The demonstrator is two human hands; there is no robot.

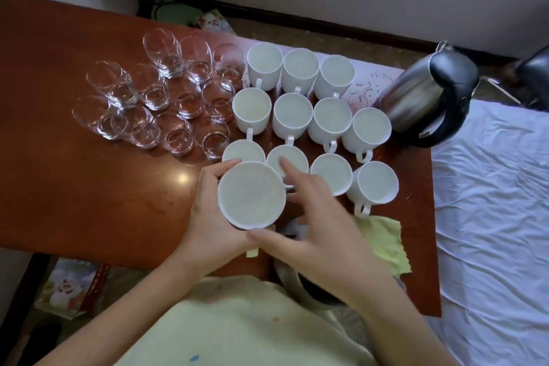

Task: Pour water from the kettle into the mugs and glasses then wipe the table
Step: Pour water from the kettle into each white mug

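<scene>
I hold a white mug [251, 194] raised above the near edge of the brown table [89, 187]. My left hand [208, 223] wraps its left side and bottom. My right hand [315, 223] touches its right side with fingers spread, thumb under the rim. Several white mugs [292, 114] stand in rows behind it, handles toward me. Several clear glasses [154, 98] are grouped to their left. A steel kettle [421, 98] with a black handle stands at the table's right rear. A yellow-green cloth [386, 244] lies by my right wrist.
A bed with a white sheet [490, 202] runs along the table's right side. A printed box [68, 288] lies on the floor at the lower left. A dark chair part [534, 68] sits beyond the kettle.
</scene>
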